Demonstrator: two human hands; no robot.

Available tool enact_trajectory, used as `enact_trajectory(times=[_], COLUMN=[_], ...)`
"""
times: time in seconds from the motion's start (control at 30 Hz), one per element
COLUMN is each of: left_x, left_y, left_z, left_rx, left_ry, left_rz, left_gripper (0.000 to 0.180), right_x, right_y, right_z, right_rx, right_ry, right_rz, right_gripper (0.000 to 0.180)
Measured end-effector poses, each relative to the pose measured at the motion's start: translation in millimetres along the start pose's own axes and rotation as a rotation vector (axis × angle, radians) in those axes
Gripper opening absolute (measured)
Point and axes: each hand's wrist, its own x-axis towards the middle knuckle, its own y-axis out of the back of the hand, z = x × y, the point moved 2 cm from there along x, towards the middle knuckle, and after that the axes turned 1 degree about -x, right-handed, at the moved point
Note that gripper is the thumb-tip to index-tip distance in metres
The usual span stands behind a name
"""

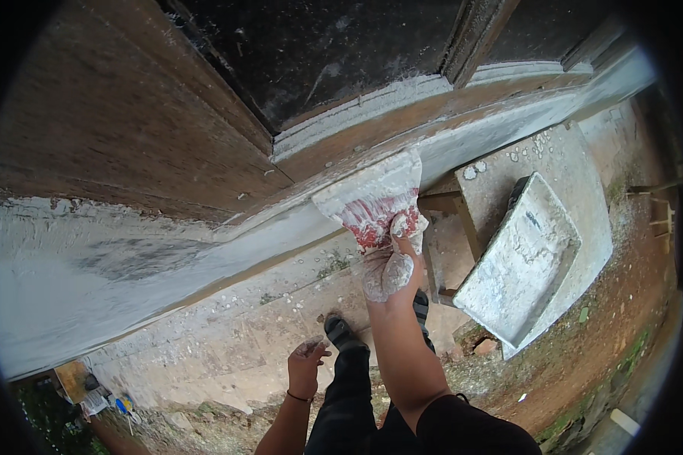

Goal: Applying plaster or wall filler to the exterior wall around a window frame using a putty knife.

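Note:
My right hand (388, 270), smeared with white paste, is closed around a wide red putty knife (369, 221). Thick white plaster covers much of the knife, and its broad edge is up against the white wall ledge (463, 142) just below the wooden window frame (357, 144). Lower down, my left hand (308, 362) hangs away from the wall with white smears on it. Its fingers are loosely bent and apart, and nothing shows in them.
At the right a splashed table (596, 227) carries a white-coated tray (520, 262) of plaster. The white wall (129, 280) runs along the left under brown wood panelling (114, 129). My feet stand on a spattered tiled floor (228, 364). Small items (121, 404) lie at the lower left.

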Motion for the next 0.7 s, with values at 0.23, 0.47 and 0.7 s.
enact_trajectory(times=[0.23,0.47,0.7], left_x=[3.1,2.0,3.8], left_y=[5.6,6.6,12.1], left_z=[-7.5,-4.9,-4.3], left_rx=[-0.003,-0.001,-0.014], left_ry=[0.003,0.012,0.001], left_rz=[0.0,-0.016,-0.001], left_gripper=[0.026,0.026,0.027], right_x=[-0.6,-8.8,-9.1], right_y=[0.9,-8.9,-7.0], right_z=[0.0,-0.3,-0.4], right_rx=[-0.077,-0.04,-0.136], right_ry=[0.029,0.04,0.074], right_rz=[0.076,0.048,0.095], right_gripper=[0.025,0.026,0.024])
